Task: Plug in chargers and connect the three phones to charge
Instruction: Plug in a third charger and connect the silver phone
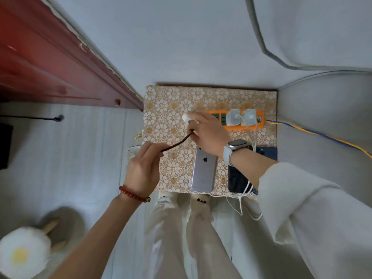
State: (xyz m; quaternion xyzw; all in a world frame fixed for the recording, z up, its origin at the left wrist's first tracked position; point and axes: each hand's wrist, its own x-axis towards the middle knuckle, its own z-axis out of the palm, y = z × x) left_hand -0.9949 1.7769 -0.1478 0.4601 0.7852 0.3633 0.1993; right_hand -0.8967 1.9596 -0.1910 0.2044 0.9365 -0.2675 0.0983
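An orange power strip (pixel 259 125) lies at the back of a small table with a gold flower-patterned cloth (pixel 167 109). Two white chargers (pixel 234 117) sit plugged into it, their white cables (pixel 240 206) trailing to the front edge. My right hand (pixel 207 133) grips a third white charger (pixel 186 117) just left of the strip. A dark braided cable (pixel 177 142) runs from that charger to my left hand (pixel 144 164), which pinches its other end. A silver phone (pixel 203 172) lies face down; a dark phone (pixel 236 179) and a blue phone (pixel 266 153) lie to its right, partly hidden by my right arm.
A red wooden door frame (pixel 60 63) stands at the left. Grey upholstered furniture (pixel 322 137) borders the table on the right. A blue-and-yellow cord (pixel 322 135) leaves the strip rightward. A fluffy slipper (pixel 24 250) lies on the floor at bottom left. My legs stand at the table's front edge.
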